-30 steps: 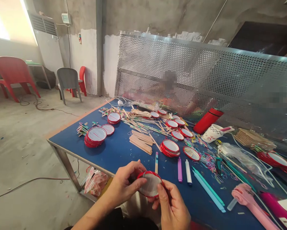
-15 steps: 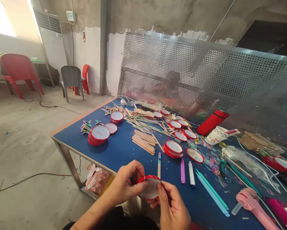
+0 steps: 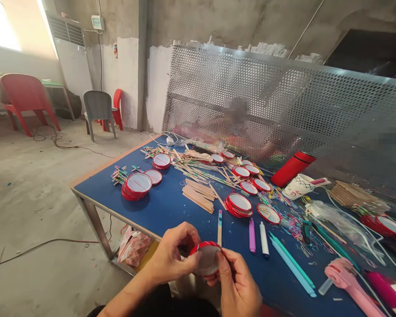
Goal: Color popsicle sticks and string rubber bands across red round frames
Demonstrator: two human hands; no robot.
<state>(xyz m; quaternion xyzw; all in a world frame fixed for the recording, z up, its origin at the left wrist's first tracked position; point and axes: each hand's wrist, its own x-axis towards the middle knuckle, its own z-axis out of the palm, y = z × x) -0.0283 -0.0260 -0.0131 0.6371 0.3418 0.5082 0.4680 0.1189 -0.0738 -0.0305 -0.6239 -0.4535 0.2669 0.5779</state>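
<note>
The left hand (image 3: pixel 174 251), forearm slanting up from below, sets its thumb at the rim of a red-edged disc (image 3: pixel 208 263). The right hand (image 3: pixel 240 278) rests its thumb on the face, fingers curled beneath. Both grips hold the disc between them; a colour-banded stick (image 3: pixel 220 226) lies on the tabletop (image 3: pixel 166 211) just beyond.

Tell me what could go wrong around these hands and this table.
The red-rimmed disc might slip, since the left hand and right hand hold it at its edges. The white marker and purple marker lie loose on the blue table and could roll if bumped. The stack of discs at far left sits unevenly, so a knock may topple it.
</note>
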